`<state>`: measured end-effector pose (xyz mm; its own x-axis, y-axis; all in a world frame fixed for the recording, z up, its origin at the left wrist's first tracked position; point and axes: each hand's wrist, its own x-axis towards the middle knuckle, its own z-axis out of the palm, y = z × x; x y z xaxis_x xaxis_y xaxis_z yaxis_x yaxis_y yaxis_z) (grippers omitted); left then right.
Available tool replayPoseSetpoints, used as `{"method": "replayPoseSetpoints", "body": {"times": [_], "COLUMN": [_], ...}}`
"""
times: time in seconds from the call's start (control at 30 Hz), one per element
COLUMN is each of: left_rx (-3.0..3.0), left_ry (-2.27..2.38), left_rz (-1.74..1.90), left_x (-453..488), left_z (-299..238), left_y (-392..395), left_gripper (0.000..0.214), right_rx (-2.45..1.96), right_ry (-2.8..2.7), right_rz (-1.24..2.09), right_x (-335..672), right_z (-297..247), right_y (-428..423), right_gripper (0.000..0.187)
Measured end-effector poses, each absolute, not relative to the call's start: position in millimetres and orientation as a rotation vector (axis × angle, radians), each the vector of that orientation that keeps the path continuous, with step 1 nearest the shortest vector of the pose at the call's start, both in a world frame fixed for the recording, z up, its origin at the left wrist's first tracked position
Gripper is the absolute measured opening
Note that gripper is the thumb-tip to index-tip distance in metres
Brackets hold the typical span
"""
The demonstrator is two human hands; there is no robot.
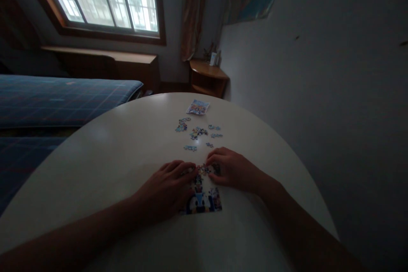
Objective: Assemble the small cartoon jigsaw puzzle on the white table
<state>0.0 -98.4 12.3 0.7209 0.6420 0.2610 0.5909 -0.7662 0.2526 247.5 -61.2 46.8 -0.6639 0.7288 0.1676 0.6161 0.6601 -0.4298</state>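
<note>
A partly assembled jigsaw puzzle (pixel 200 205) with a dark blue cartoon face lies flat on the table in front of me. My left hand (pixel 170 185) rests palm down over its left side, fingers stretched towards the upper pieces and hiding that edge. At the upper right, my right hand (pixel 228 168) has thumb and forefinger bent around a small cluster of jigsaw pieces (pixel 204 169), touching its right end. Exactly which piece the right fingertips grip is too dark and small to make out. Beyond the hands lie several joined groups of jigsaw pieces (pixel 198 132).
The round white table (pixel 127 144) carries a small picture sheet (pixel 198 107) near its far edge. A white wall (pixel 302 93) stands to the right. A blue plaid mattress (pixel 63 97) is on the left, and a wooden corner shelf (pixel 208 69) is behind.
</note>
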Motion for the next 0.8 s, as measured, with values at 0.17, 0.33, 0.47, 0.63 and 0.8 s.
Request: {"method": "replayPoseSetpoints", "body": {"times": [0.17,0.33,0.47,0.63,0.8], "left_rx": [2.776,2.780,2.793,2.786,2.789], "left_ry": [1.003,1.016,1.011,1.017,1.010], "left_rz": [0.543,0.516,0.498,0.516,0.509], "left_x": [0.3,0.6,0.1,0.6,0.6], "left_z": [11.8,11.1,9.5,11.9,11.5], "left_y": [-98.5,-98.6,-97.7,-99.1,-98.9], "left_gripper": [0.047,0.047,0.048,0.048,0.047], "right_rx": [-0.990,-0.913,-0.905,-0.959,-0.972], "right_ry": [-2.604,-2.730,-2.766,-2.723,-2.743], "right_rz": [0.497,0.335,0.259,0.318,0.296], "right_x": [246.9,245.4,244.4,243.6,241.7], "right_z": [47.8,45.5,45.8,50.3,49.4], "right_y": [-59.3,-57.2,-58.1,-62.1,-61.2], "right_gripper": [0.022,0.017,0.016,0.015,0.012]}}
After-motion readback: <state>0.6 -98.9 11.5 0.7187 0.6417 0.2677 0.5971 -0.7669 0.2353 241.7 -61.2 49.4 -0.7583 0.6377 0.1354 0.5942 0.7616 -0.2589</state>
